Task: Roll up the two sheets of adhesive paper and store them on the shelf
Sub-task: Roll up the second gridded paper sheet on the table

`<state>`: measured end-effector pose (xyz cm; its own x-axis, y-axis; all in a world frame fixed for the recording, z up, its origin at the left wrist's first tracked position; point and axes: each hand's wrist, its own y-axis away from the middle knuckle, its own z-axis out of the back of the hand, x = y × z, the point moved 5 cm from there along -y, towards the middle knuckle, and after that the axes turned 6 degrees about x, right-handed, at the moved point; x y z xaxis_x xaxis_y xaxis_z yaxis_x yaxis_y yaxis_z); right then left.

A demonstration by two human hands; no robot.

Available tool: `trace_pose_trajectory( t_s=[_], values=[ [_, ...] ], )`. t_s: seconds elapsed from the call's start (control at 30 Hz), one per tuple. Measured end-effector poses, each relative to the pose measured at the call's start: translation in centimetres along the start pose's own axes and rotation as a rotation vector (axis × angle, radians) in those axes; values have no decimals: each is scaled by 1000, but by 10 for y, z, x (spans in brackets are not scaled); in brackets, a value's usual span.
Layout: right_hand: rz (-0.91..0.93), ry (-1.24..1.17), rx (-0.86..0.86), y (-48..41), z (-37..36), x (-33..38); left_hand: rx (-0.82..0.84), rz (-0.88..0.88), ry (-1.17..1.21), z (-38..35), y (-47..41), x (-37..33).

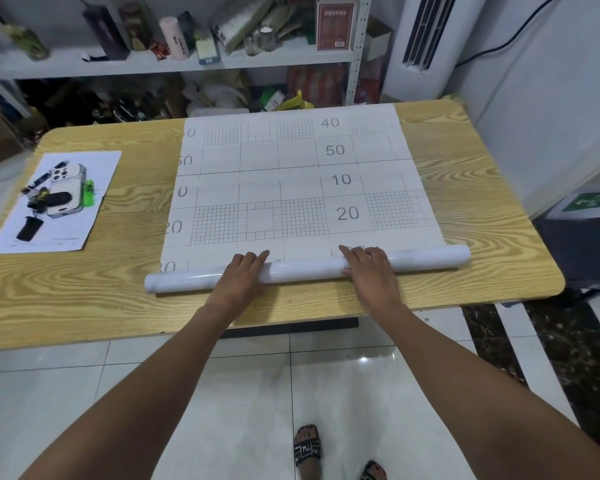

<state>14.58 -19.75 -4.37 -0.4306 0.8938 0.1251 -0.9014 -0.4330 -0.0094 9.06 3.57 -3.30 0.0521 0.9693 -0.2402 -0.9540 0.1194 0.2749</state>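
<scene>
The numbers along the left edge of the sheet (302, 188) are cut off, and its nearest printed row disappears under the roll (305, 270). Whether a second sheet lies beneath cannot be told. The clutter on the shelf (174, 65) behind is hard to make out.

The roll lies on the table (482, 209) near the front edge. Its long axis runs left to right, with the right end slightly farther away. The flat part stretches to the far edge.

The left hand (245, 271) and right hand (369, 268) rest on the roll's middle, fingers fairly straight and close together, laid over its top.

Bare wood flanks the sheet on both sides. A printed page (54, 206) lies far left, well apart.
</scene>
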Motion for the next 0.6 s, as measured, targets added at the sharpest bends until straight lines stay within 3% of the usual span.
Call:
trace_pose_trajectory(
  t_s=[0.37, 0.6],
  values=[
    [12, -82, 11, 1, -6, -2, -37, -1, 12, -1, -4, 7],
    [54, -23, -4, 1, -5, -1, 32, 25, -10, 1, -4, 8]
  ],
)
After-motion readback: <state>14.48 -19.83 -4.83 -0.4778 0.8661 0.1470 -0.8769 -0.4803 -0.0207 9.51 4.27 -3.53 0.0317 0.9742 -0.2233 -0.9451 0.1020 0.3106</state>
